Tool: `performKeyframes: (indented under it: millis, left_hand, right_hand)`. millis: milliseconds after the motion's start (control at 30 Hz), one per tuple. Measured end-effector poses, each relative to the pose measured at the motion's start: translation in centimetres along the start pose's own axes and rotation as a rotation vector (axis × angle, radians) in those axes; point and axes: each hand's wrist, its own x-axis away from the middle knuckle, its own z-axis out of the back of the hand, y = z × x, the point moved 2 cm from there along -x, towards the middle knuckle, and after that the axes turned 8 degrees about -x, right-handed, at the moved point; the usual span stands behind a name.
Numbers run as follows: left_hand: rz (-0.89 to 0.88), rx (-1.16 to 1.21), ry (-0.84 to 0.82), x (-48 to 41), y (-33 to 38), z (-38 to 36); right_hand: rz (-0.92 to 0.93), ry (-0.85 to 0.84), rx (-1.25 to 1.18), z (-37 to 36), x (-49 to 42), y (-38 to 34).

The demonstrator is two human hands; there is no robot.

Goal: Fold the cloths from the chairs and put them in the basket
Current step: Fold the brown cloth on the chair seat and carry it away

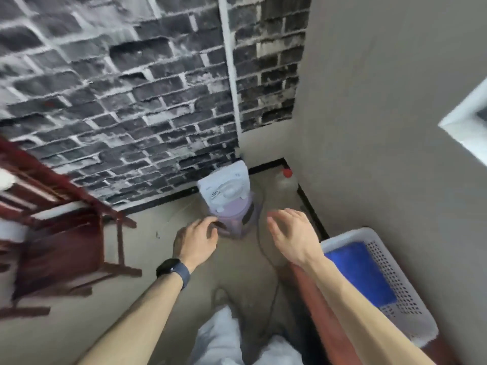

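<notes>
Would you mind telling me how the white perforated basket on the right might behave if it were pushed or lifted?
The basket looks like thin perforated plastic, so probably light and slightly flexible. Holding only a blue cloth, it would likely slide easily on the smooth floor. Its low, wide shape makes tipping seem unlikely.

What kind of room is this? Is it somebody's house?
Probably a room in a home, seen at a corner. A small white fan stands on the floor by a brick-pattern wall, a dark red wooden chair is on the left, and a white laundry basket with a blue cloth sits on the right.
</notes>
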Motion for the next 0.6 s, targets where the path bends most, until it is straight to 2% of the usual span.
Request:
performKeyframes:
  millis: [133,267,400,600]
  left_hand:
    - [0.318,0.049,0.174,4.3,-12.3,6.4]
    - [0.6,0.128,0.317,10.3,-23.4,11.1]
    - [0.767,0.215,0.412,16.2,-33.2,14.3]
    - [0.958,0.213,0.549,23.5,-45.5,19.6]
  right_hand:
    - [0.246,-0.222,0.039,-5.7,-3.8,-11.9]
    - [0.477,-0.373,0.059,-13.6,-4.4,-24.2]
    - [0.648,-0.512,0.06,-21.8,-3.3,-34.3]
    - [0.84,-0.646,0.038,-32.5,-1.1,-47.4]
